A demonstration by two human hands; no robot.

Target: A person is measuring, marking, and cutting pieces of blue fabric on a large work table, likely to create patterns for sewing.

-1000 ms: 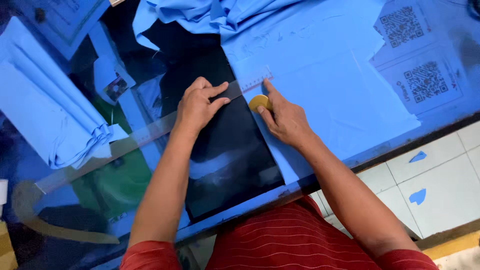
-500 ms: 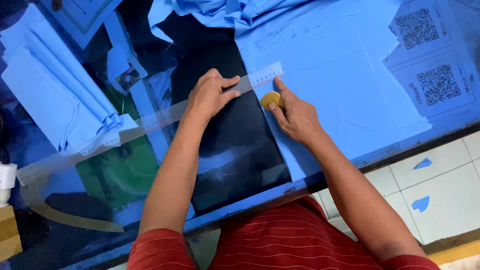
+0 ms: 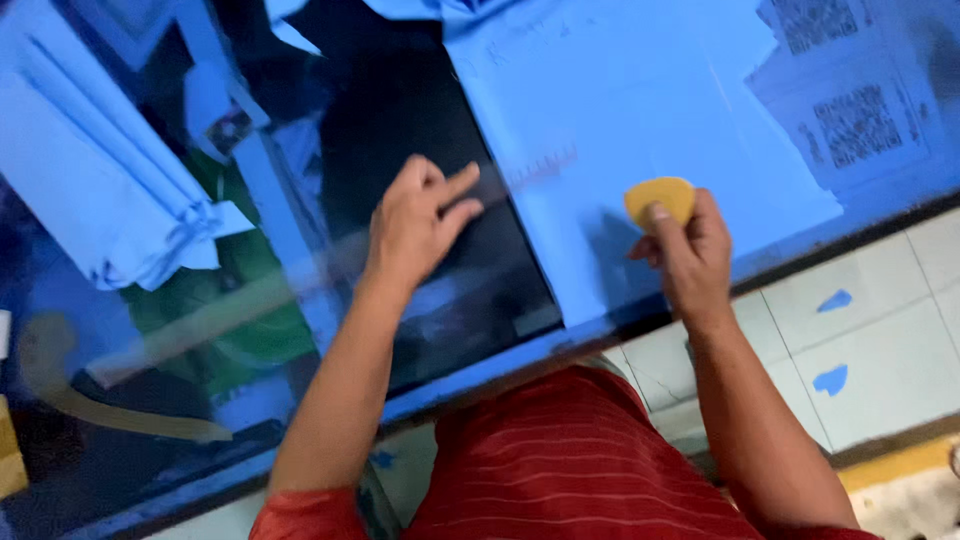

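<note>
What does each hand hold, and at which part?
The right hand pinches a yellow chalk by its lower edge. The left hand grips nothing; its fingers press on a clear ruler, which is blurred.

A glossy glass-like table top reflects light over dark and green patches beneath it. Matt light-blue cloth lies flat and smooth on it; more of the same cloth sits folded in soft creased layers. A clear, see-through plastic ruler, blurred, lies under the left hand. The right hand pinches a dull, chalky-looking yellow wedge. White paper sheets look matt. The floor tiles are pale and smooth. The red shirt is finely ribbed cloth.
</note>
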